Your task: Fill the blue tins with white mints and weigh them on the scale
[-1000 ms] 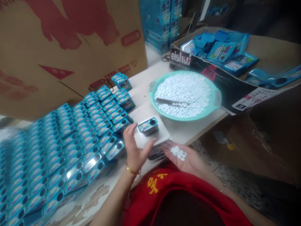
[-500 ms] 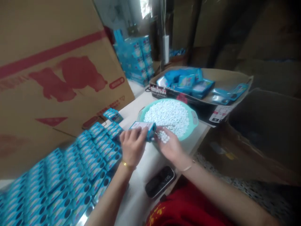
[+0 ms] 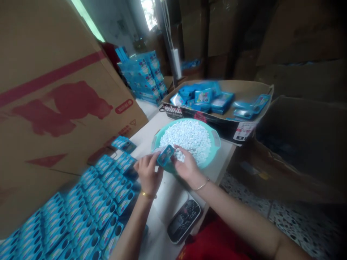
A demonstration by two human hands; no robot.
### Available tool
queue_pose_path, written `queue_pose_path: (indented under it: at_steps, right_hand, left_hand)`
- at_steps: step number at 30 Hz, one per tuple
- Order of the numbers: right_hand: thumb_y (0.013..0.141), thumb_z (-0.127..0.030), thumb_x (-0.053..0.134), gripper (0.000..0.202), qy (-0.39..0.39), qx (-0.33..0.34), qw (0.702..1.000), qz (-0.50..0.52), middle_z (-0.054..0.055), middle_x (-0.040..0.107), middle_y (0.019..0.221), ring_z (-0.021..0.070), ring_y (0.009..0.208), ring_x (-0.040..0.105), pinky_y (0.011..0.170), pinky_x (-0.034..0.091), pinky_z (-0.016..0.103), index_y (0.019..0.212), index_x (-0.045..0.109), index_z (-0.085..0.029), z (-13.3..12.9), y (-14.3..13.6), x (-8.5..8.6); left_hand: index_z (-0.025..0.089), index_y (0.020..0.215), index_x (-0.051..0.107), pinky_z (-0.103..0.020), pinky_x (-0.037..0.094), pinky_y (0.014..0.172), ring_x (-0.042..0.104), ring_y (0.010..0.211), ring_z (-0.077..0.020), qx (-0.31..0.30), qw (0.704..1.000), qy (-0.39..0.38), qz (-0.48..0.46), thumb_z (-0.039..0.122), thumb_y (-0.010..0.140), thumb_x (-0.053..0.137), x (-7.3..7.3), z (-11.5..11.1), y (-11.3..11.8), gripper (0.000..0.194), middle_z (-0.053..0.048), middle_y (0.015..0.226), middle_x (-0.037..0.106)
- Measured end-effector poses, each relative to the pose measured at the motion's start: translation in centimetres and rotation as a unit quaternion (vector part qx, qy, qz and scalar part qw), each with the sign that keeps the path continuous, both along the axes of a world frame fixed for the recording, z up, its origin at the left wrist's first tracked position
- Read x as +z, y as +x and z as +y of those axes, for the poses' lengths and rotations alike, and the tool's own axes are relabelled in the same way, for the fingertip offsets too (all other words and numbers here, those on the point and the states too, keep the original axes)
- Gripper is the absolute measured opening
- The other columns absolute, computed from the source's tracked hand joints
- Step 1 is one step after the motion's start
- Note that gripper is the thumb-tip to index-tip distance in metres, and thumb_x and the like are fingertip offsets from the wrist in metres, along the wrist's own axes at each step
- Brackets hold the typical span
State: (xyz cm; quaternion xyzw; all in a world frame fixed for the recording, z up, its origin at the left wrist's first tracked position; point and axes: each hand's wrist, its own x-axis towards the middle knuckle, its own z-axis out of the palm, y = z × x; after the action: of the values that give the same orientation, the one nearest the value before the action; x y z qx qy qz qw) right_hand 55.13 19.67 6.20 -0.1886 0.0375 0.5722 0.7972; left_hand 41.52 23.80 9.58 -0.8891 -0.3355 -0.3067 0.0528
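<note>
My left hand [image 3: 148,174] grips a small blue box [image 3: 166,155], tilted, with its end facing my right hand. Cupped beside that end, my right hand [image 3: 187,168] holds a small heap of white pellets [image 3: 179,156]. Whether its fingertips touch the box is unclear. Both hands are over the near edge of a turquoise basin [image 3: 215,140] filled with similar white pellets. A thin dark object [image 3: 192,149] lies near the right fingers, too blurred to name.
A scale with a black display panel [image 3: 184,221] lies close to my body. Rows of blue boxes [image 3: 92,202] cover the left side. A large carton [image 3: 54,90] stands behind them. Beyond the basin, an open carton [image 3: 244,126] holds blue packs; stacked blue boxes [image 3: 143,76] stand farther back.
The view has shifted slightly. The blue box has turned so its end faces more toward me and the right hand. Both hands remain close together at the basin, the right still cupping pellets.
</note>
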Motion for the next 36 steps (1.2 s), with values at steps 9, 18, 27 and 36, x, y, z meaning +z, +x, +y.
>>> queue_pose_path:
  at_steps: [9, 18, 27, 36]
  right_hand:
    - [0.085, -0.014, 0.049, 0.014, -0.059, 0.025, 0.997, 0.047, 0.012, 0.068, 0.092, 0.0195, 0.102, 0.065, 0.090, 0.053, 0.030, 0.091, 0.061, -0.010, -5.1, 0.9, 2.5]
    - [0.087, -0.017, 0.048, 0.022, -0.093, 0.099, 0.990, 0.030, 0.012, 0.070, 0.102, 0.0213, 0.110, 0.062, 0.094, 0.052, 0.030, 0.103, 0.061, -0.009, -9.4, -0.5, 3.3]
    - [0.089, -0.017, 0.044, 0.025, -0.113, 0.108, 0.988, 0.014, 0.012, 0.069, 0.109, 0.0199, 0.114, 0.059, 0.097, 0.050, 0.030, 0.107, 0.060, -0.010, -12.0, -0.3, 3.0]
    - [0.092, -0.020, 0.039, 0.026, -0.123, 0.100, 0.986, -0.056, 0.006, 0.069, 0.111, 0.0148, 0.117, 0.057, 0.098, 0.049, 0.030, 0.104, 0.061, -0.017, -13.6, 0.7, 3.3]
  left_hand:
    - [0.021, 0.116, 0.048, -0.031, 0.048, 0.080, 0.059, 0.091, -0.0190, 0.021, 0.934, -0.265, -0.239, 0.030, 0.075, 0.067, -3.0, -4.8, -5.6, 0.046, -0.004, 0.101, 0.057]
    - [0.020, 0.115, 0.047, -0.032, 0.047, 0.084, 0.058, 0.092, -0.0183, 0.020, 0.935, -0.314, -0.162, 0.027, 0.077, 0.065, -6.7, -7.5, -8.6, 0.043, -0.004, 0.101, 0.057]
    - [0.020, 0.123, 0.046, -0.035, 0.045, 0.088, 0.057, 0.106, -0.0216, 0.050, 0.944, -0.251, -0.207, 0.030, 0.075, 0.071, -4.3, -8.7, -8.5, 0.056, -0.009, 0.115, 0.059]
    - [0.022, 0.106, 0.061, -0.031, 0.051, 0.073, 0.061, 0.081, -0.0147, 0.129, 0.915, -0.125, -0.361, 0.026, 0.080, 0.066, 0.7, -9.0, -11.4, 0.026, -0.002, 0.091, 0.061]
